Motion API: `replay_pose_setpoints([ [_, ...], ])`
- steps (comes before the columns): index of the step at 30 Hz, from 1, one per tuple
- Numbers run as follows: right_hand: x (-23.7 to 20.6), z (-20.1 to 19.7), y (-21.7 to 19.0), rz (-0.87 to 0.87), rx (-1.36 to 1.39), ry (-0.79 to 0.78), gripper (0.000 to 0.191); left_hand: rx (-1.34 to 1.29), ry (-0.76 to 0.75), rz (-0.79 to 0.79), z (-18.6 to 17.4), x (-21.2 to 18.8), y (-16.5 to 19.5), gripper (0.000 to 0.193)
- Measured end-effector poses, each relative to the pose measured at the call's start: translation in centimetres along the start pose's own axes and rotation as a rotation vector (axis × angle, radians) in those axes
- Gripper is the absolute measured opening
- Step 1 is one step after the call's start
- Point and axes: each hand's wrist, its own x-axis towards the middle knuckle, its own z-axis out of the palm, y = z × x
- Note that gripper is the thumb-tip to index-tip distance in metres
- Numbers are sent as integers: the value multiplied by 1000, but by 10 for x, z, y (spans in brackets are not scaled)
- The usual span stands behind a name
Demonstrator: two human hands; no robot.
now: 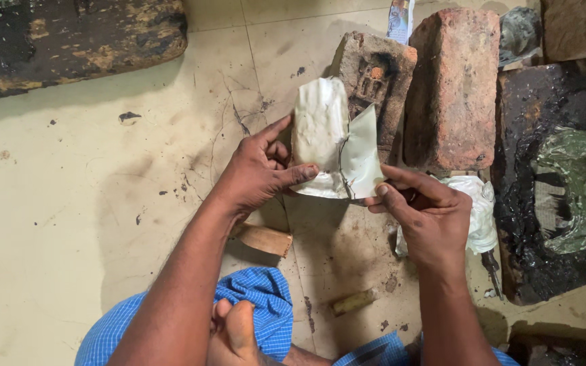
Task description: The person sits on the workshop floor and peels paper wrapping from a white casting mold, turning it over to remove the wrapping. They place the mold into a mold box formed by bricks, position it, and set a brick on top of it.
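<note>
Soft overhead light, sharp focus

Floor-level craft workshop, likely metal or mould work. The person sits on a stained, cracked cream tile floor (103,203), with black soot flecks scattered across it. Worn red clay bricks (452,88) stand together on the floor; one soot-darkened brick carries a recessed mould cavity (374,78). A charred black block (537,224) holds a rounded greenish lump (581,190). A long blackened wooden slab (69,41) lies at the far edge. Small wooden pegs (266,238) lie loose nearby.
</note>
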Motion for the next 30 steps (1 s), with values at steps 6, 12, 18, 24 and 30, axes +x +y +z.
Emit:
replay_pose_setpoints([
  [6, 2, 2, -5, -4, -65, 97, 30, -16, -8, -23, -1, 0, -3, 84],
  [12, -2, 5, 1, 11, -71, 76, 29, -21, 0, -27, -1, 0, -3, 89],
  [18, -4, 5, 6, 17, -44, 65, 28, 17, -3, -31, -2, 0, -3, 88],
  [24, -7, 3, 9, 7, -25, 46, 29, 28, -3, -40, -2, 0, -6, 87],
  [30, -5, 0, 9, -10, 1, 1, 29, 71, 0, -41, -4, 2, -6, 93],
])
